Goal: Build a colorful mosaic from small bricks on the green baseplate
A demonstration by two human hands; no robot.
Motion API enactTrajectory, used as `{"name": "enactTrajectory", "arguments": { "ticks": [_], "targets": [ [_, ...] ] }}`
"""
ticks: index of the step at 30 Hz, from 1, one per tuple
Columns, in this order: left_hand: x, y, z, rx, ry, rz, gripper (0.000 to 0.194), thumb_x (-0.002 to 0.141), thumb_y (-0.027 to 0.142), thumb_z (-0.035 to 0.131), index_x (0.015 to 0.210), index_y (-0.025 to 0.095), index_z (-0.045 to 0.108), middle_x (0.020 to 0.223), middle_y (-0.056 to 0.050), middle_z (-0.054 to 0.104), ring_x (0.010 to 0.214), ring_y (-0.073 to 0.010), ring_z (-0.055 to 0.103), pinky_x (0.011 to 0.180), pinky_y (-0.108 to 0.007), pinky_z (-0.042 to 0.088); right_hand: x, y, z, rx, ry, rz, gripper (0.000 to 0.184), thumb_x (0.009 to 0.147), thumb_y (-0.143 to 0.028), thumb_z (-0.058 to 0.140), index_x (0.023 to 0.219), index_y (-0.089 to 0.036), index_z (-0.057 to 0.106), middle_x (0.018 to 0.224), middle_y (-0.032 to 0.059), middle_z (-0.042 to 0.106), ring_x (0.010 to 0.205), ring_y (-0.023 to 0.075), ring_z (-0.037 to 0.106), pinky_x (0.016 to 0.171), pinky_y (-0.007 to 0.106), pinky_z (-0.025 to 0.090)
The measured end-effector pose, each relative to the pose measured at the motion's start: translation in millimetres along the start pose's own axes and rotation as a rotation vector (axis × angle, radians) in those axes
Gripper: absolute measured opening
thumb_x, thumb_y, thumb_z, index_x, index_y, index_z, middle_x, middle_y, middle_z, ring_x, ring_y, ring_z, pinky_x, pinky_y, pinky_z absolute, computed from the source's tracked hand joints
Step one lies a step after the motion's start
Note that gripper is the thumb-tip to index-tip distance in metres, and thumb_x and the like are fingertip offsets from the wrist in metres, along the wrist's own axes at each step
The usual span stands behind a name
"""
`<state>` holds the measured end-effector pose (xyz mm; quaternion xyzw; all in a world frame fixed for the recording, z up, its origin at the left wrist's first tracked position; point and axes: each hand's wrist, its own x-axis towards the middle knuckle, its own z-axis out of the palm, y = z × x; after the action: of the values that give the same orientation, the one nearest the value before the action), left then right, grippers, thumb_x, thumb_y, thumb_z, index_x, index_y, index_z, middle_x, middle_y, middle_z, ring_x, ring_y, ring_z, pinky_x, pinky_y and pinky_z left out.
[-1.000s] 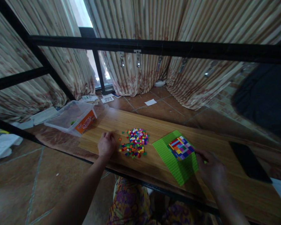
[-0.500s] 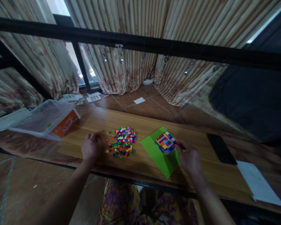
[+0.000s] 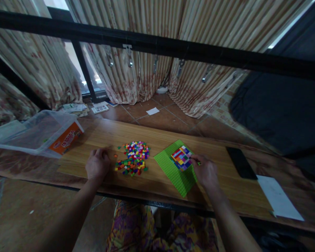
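A bright green studded baseplate (image 3: 182, 182) lies at an angle on the wooden board, bearing a multicoloured patch of small building bricks (image 3: 180, 158). The thumb and fingers of my right hand (image 3: 205, 170) are pinched together at the right edge of that patch; anything between the fingertips is too small to make out. To the left of the baseplate, loose bricks in many colours form an upper pile (image 3: 137, 149) and a lower pile (image 3: 132, 166). My left hand (image 3: 97, 163) rests on the board left of these piles, fingers curled in, their contents hidden.
A clear plastic box (image 3: 42, 140) with an orange label stands at the left. Toward the right lie a black phone (image 3: 241, 162) and a white sheet of paper (image 3: 278, 196). A dark metal rail (image 3: 157, 45) crosses in front of striped curtains (image 3: 147, 21).
The whole view has shifted slightly, so things sit a little further left. My right hand has moved slightly inward over the brick patch's right edge. My left hand stays curled on the board.
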<state>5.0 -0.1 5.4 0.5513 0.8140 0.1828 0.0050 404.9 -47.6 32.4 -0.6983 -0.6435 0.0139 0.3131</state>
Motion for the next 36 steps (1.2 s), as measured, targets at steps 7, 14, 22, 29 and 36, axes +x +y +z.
{"name": "enactTrajectory", "arguments": {
  "ticks": [7, 14, 22, 29, 36],
  "targets": [
    [-1, 2, -2.4, -0.016, -0.02, -0.012, 0.03, 0.088, 0.029, 0.041, 0.101, 0.021, 0.066, 0.108, -0.01, 0.062, 0.086, -0.0224, 0.059, 0.063, -0.03, 0.04, -2, 6, 1, 0.084, 0.05, 0.114, 0.033, 0.082, -0.046, 0.053, 0.084, -0.017, 0.07, 0.083, 0.0086, 0.067, 0.069, 0.0203, 0.06, 0.066, 0.033, 0.046],
    [0, 3, -5.2, -0.032, -0.036, -0.012, 0.029, 0.088, 0.029, 0.041, 0.099, 0.02, 0.066, 0.107, -0.01, 0.062, 0.087, -0.0228, 0.058, 0.066, -0.032, 0.042, -9, 10, 0, 0.186, 0.114, 0.245, 0.04, 0.077, -0.053, 0.06, 0.087, -0.016, 0.07, 0.084, 0.0094, 0.066, 0.065, 0.0185, 0.057, 0.061, 0.032, 0.045],
    [-2, 5, -6.0, -0.042, -0.023, -0.019, 0.027, 0.087, 0.029, 0.042, 0.098, 0.021, 0.066, 0.105, -0.011, 0.061, 0.086, -0.0232, 0.058, 0.067, -0.032, 0.043, -5, 13, 16, 0.646, 0.129, 0.497, 0.048, 0.072, -0.053, 0.065, 0.1, -0.013, 0.067, 0.088, 0.0093, 0.071, 0.074, 0.0195, 0.064, 0.068, 0.033, 0.05],
    [-1, 2, -4.0, -0.053, -0.028, -0.015, 0.028, 0.087, 0.028, 0.042, 0.099, 0.021, 0.066, 0.106, -0.011, 0.061, 0.087, -0.0239, 0.058, 0.066, -0.033, 0.043, 1, 14, 36, 0.815, 0.135, 0.609, 0.037, 0.061, -0.046, 0.074, 0.082, -0.016, 0.07, 0.076, 0.0041, 0.071, 0.065, 0.0167, 0.062, 0.066, 0.032, 0.05],
    [-1, 1, -1.7, -0.04, -0.017, -0.009, 0.029, 0.088, 0.03, 0.04, 0.1, 0.022, 0.066, 0.106, -0.01, 0.061, 0.086, -0.0233, 0.058, 0.066, -0.033, 0.043, 1, 12, 40, 0.903, 0.17, 0.662, 0.033, 0.056, -0.04, 0.078, 0.078, -0.016, 0.07, 0.069, 0.0009, 0.07, 0.058, 0.0144, 0.06, 0.061, 0.029, 0.048]
  ]
}}
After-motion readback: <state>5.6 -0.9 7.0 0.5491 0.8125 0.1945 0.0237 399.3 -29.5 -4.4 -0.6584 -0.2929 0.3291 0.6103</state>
